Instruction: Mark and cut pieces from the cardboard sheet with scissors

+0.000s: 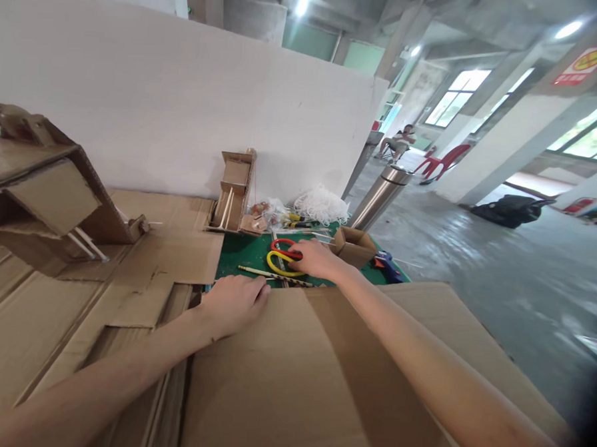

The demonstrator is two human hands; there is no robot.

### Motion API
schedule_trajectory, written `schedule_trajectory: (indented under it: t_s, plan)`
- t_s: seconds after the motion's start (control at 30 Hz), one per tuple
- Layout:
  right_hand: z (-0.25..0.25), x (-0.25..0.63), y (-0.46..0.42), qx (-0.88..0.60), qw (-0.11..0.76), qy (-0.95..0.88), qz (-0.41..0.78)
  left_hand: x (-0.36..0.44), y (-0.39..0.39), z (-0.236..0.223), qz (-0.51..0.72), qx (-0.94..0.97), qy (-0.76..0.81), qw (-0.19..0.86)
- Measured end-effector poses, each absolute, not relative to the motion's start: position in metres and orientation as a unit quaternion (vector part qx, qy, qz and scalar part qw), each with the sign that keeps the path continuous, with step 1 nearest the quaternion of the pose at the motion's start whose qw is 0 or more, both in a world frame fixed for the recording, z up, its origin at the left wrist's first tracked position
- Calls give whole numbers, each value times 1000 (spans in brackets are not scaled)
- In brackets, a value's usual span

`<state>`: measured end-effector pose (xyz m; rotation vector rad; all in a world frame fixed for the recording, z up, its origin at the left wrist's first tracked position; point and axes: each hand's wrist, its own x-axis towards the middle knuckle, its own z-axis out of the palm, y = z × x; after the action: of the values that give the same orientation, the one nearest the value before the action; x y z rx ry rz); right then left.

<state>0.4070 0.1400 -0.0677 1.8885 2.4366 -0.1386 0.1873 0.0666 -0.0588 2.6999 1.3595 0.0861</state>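
The right hand (317, 259) lay over the red-and-yellow scissors (283, 256), fingers curled onto the handle loops, grasping them where they rested on the green cutting mat (242, 250). The scissors sat at about 12 o'clock from the person, just past the far edge of the large cardboard sheet (290, 383) that filled the foreground. The left hand (234, 303) was pressed flat on that sheet's far edge, fingers loosely bent, not closed on anything, at roughly 11 o'clock and near the right hand.

A thin striped stick (256, 272) lay on the mat between the two hands, just beside the scissors. A small open cardboard box (353, 245) stood at 1 o'clock, touching or nearly touching the right hand's back. Beyond it a blue tool (384, 260) lay on the mat; its type could not be told. A steel flask (382, 196) stood at the mat's far corner. A heap of white string (322, 205) rested against the white board (184, 111) at 12 o'clock, next to a small cardboard model (234, 192). A larger cardboard structure (45, 190) sat at 10 o'clock on flat cardboard. Far off at 1 o'clock a person (400, 141) sat near a red chair (444, 161)
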Motion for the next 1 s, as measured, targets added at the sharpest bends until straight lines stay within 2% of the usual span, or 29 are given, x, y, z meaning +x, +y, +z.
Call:
schedule_trajectory:
  t_s: [0.27, 0.53, 0.63, 0.7, 0.8, 0.9, 1.0]
  plan:
    - [-50, 397, 132, 629, 25, 777, 5, 189, 65, -54, 26, 890, 453, 50]
    - [20, 415, 108, 639, -71, 765, 40, 187, 59, -37, 37, 894, 446, 33]
    - [60, 424, 89, 640, -162, 750, 40, 187, 56, -29, 42, 895, 444, 21]
    - [88, 429, 74, 585, -313, 748, -27, 188, 54, -22, 46, 895, 444, 9]
    - [128, 437, 54, 526, -459, 709, -100, 190, 51, -8, 58, 896, 439, -9]
    - [162, 444, 40, 468, -514, 692, -194, 194, 46, 12, 66, 902, 425, -32]
    - [187, 447, 30, 409, -525, 689, -287, 199, 37, 36, 67, 905, 417, -50]
